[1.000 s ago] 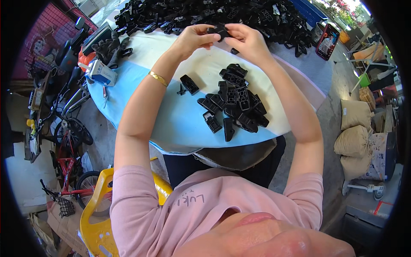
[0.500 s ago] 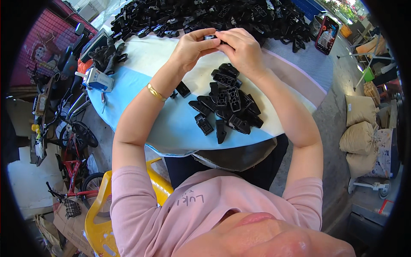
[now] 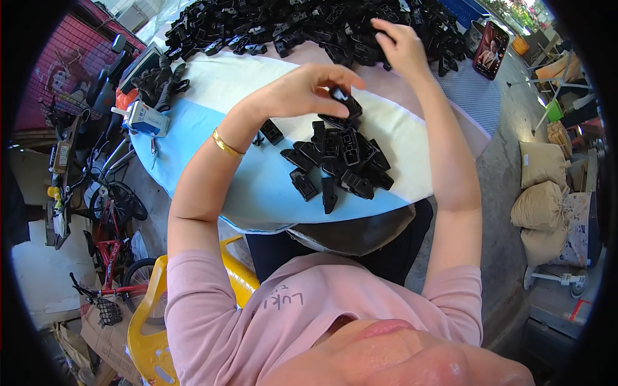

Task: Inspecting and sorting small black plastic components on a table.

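Note:
My left hand [image 3: 309, 91] is over the top of the nearer pile of black plastic parts [image 3: 349, 149], its thumb and fingers closed around one black plastic part [image 3: 347, 101]. The exact kind of these parts does not show; they are small, blocky and have moulded recesses. My right hand [image 3: 404, 50] is at the near edge of the large heap of similar black parts [image 3: 302, 26], thumb and index finger apart, with nothing visible in it. Left of the nearer pile, a separate black part [image 3: 272, 131] lies on the cloth.
A striped cloth [image 3: 199, 141] covers the table. At its left lie dark gloves [image 3: 161, 87] and a blue-white box [image 3: 148, 120]. A phone [image 3: 491, 51] stands upright at the far right. A yellow chair [image 3: 145, 321] and a red bicycle [image 3: 112, 264] are left, stuffed sacks [image 3: 541, 193] right.
My hands were together around a small piece in front of the heap. They have parted: the left came down to the nearer pile, the right moved right and farther away to the heap.

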Demonstrator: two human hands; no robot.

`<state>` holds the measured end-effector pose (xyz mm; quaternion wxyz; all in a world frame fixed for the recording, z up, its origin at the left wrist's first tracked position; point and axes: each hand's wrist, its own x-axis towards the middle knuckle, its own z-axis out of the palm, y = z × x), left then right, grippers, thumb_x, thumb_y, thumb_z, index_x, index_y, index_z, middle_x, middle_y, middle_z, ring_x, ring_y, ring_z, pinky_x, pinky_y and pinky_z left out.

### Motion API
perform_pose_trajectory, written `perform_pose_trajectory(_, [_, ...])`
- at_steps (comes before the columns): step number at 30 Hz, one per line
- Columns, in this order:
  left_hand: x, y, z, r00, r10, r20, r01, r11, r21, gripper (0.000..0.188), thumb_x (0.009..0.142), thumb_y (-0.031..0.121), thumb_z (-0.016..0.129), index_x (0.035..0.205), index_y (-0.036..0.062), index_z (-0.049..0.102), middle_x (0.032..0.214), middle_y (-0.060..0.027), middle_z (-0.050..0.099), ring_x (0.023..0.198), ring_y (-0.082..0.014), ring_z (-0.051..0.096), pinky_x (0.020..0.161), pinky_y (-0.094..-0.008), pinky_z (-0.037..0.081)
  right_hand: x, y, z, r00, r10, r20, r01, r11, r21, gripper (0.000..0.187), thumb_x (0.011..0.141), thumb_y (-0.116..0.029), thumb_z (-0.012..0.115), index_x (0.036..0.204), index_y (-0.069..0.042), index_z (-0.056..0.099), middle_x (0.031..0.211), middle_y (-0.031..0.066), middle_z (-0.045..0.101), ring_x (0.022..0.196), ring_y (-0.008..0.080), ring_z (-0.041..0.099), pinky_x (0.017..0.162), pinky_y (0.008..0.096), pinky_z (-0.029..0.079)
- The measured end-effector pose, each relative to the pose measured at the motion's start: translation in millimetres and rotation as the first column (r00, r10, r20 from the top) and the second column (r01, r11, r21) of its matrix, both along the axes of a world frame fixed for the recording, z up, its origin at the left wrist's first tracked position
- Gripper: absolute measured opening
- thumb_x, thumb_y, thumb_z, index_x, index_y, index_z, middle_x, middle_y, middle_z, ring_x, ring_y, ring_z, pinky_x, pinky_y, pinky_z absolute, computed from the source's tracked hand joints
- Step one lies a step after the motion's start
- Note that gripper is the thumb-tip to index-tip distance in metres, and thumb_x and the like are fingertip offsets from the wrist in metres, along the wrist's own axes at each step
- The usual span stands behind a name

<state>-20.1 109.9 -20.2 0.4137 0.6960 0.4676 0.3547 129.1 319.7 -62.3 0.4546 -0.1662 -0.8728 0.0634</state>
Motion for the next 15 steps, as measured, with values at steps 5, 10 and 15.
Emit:
perform_pose_trajectory(5, [-9, 4, -3, 0.983, -0.181, 0.019, 0.182, 0.982, -0.057, 0.036, 0.081, 0.015, 0.066, 0.113, 0.0001, 0.055, 0.1, -0.0052, 0.059, 0.091, -0.0109, 0.055, 0.085, -0.0258, 0.045, -12, -3, -12, 0.986, -0.058, 0.159, 0.051, 0.998, 0.042, 0.029, 0.078, -0.007, 0.058, 0.106, -0.013, 0.063, 0.096, 0.0074, 0.064, 0.093, 0.0253, 0.057, 0.084, 0.0354, 0.045])
perform_pose_trajectory(10, [-20, 38, -18, 0.944, 0.331, 0.003, -0.331, 0.944, 0.0, 0.044, 0.081, 0.038, 0.064, 0.102, -0.0005, 0.062, 0.082, -0.0064, 0.064, 0.076, -0.0138, 0.061, 0.071, -0.0275, 0.05, -14, -16, -5, 0.993, -0.054, 0.105, 0.056, 0.998, -0.011, 0.027, 0.078, -0.005, 0.056, 0.102, -0.013, 0.064, 0.088, 0.0076, 0.062, 0.082, 0.0246, 0.059, 0.075, 0.0347, 0.048])
perform_pose_trajectory(15, [-7, 69, -41, 0.63, 0.591, -0.503, -0.452, 0.806, 0.382, 0.038, 0.069, 0.036, 0.072, 0.087, 0.0029, 0.068, 0.083, -0.016, 0.066, 0.077, -0.0274, 0.064, 0.071, -0.0337, 0.05, -8, -31, 2, 0.995, 0.049, -0.09, -0.056, 0.995, -0.078, 0.033, 0.079, -0.005, 0.052, 0.108, -0.015, 0.062, 0.078, 0.008, 0.058, 0.071, 0.0226, 0.058, 0.065, 0.0302, 0.047])
